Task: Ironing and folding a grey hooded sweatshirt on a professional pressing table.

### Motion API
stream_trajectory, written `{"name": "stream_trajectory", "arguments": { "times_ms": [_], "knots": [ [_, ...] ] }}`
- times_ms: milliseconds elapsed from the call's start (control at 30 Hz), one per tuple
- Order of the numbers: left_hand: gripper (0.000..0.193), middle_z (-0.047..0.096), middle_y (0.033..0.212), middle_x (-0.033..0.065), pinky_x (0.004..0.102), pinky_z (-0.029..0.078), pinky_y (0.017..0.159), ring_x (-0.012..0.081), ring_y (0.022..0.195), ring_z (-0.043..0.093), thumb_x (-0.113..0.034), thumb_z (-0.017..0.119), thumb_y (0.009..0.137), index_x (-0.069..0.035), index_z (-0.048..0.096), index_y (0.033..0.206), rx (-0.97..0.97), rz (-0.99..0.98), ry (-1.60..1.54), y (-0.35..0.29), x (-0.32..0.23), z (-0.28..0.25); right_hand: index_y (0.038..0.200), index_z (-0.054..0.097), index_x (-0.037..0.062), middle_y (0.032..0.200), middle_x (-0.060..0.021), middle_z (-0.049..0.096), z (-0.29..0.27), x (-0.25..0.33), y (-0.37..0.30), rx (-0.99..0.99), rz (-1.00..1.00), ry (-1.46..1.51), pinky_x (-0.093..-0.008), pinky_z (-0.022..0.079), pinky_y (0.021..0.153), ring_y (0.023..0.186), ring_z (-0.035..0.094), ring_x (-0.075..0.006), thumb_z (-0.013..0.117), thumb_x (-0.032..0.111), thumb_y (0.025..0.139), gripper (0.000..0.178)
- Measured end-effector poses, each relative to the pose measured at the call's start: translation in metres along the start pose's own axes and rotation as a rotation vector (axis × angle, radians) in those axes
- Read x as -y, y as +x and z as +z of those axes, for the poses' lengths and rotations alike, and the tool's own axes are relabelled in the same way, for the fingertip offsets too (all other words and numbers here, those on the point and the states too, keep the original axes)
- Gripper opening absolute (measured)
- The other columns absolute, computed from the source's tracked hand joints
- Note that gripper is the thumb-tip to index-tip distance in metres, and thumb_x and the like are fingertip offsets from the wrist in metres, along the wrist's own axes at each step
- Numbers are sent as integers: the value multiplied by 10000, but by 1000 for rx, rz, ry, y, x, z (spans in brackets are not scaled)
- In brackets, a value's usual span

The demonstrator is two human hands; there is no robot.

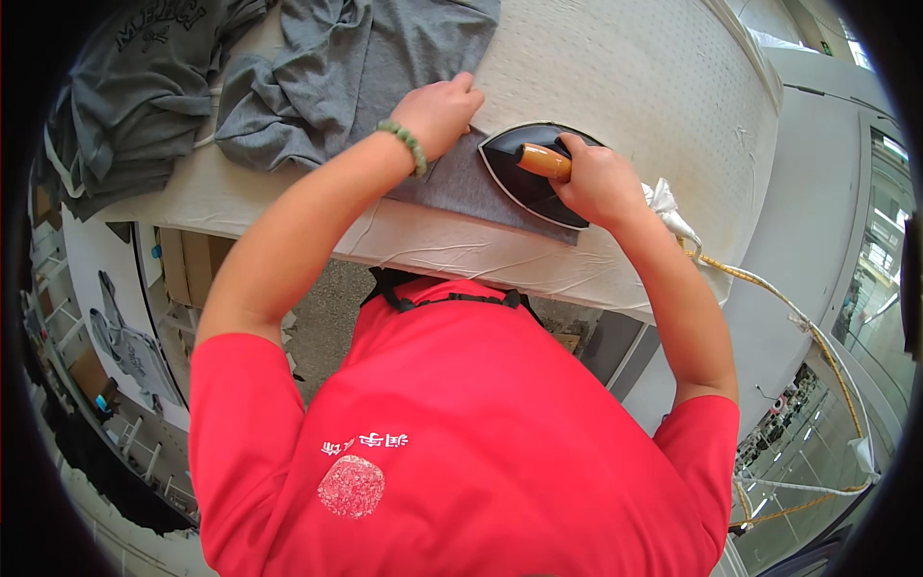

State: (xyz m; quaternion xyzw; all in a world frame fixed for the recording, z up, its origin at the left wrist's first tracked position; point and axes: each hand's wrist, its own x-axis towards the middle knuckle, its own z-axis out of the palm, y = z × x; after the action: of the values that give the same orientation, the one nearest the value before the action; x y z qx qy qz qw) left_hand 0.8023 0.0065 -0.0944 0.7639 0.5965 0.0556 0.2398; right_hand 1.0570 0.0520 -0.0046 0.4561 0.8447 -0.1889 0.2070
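My right hand is closed round the wooden handle of a black iron. The iron rests on the near part of a grey garment, its pale-edged soleplate lying over the cloth. My left hand, with a green bead bracelet at the wrist, lies on the same garment just left of the iron. Its fingers are curled together at the cloth's edge; whether they pinch the fabric is partly hidden. The rest of the garment spreads away to the far left, bunched in folds.
A second grey garment with dark print hangs over the left end of the padded ironing table. From the iron's side, a yellow-and-white hose runs right and down. Cardboard boxes stand under the table.
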Motion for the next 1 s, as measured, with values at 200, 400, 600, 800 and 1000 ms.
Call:
{"name": "stream_trajectory", "arguments": {
  "times_ms": [200,400,600,800,1000],
  "knots": [
    [261,669,1142,158,449,571,881,340,1048,688,-86,787,854,-25,669,1079,-726,-100,-296,-66,-18,5,1299,626,81,946,-208,751,-28,35,38,89,-288,-91,-531,568,802,914,720,-425,704,267,880,465],
    [119,687,1118,82,330,574,879,210,1055,686,-70,738,967,-31,670,1057,-871,-575,-712,-192,5,27,1169,622,70,916,-187,750,-43,61,61,160,-438,-158,-535,570,749,866,722,-424,692,242,868,354],
    [240,675,1258,168,376,581,984,285,1176,676,-93,678,1022,18,601,1220,-1020,-967,-1556,-229,28,36,1116,611,50,903,-190,749,-15,84,20,161,-395,-36,-525,577,715,834,727,-419,693,236,864,324],
    [370,643,1332,201,400,573,1017,316,1205,669,-109,672,1026,20,522,1339,-1012,-985,-1696,-214,5,41,1175,611,43,885,-212,743,19,35,-48,247,-108,43,-520,581,743,848,728,-423,711,233,867,376],
    [429,643,1372,173,456,546,1062,320,1225,657,-164,710,1014,12,555,1374,-971,-1031,-1797,-197,31,39,1263,659,106,1002,-216,754,59,-117,-101,-176,350,241,-507,570,820,949,713,-446,746,291,921,398]
  ]
}}
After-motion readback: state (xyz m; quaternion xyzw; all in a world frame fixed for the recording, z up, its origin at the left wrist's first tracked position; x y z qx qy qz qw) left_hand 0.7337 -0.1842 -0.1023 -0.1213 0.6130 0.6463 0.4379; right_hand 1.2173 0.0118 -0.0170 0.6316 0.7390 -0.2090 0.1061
